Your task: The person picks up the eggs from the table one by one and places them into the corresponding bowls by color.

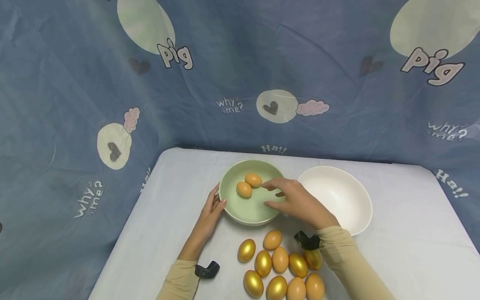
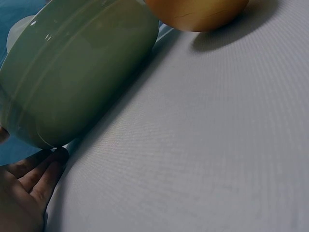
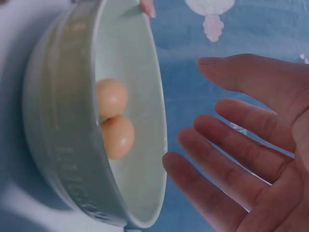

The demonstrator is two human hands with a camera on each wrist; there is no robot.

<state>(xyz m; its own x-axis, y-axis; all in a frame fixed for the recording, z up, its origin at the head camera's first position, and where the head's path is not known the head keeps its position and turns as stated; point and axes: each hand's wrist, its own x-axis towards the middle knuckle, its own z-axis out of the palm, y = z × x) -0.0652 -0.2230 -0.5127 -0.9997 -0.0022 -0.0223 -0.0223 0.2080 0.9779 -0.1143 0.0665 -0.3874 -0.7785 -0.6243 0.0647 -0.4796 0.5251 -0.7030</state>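
A pale green bowl (image 1: 249,212) stands on the table with two brownish-orange eggs (image 1: 244,189) lying inside it. My left hand (image 1: 208,216) holds the bowl's left side, thumb at the rim and fingers against the outside. In the left wrist view those fingers (image 2: 43,174) touch the lower part of the bowl (image 2: 82,72). Over the bowl's right side hovers my right hand (image 1: 296,200), fingers spread and holding nothing. From the right wrist, both eggs (image 3: 117,137) show beyond the rim, apart from the fingertips.
Several shiny gold eggs (image 1: 253,283) and orange-brown eggs (image 1: 280,260) lie in a cluster in front of the green bowl. A white bowl (image 1: 337,196) stands to the right, partly behind my right hand. Blue printed cloth (image 1: 225,75) hangs behind the white table (image 1: 180,179).
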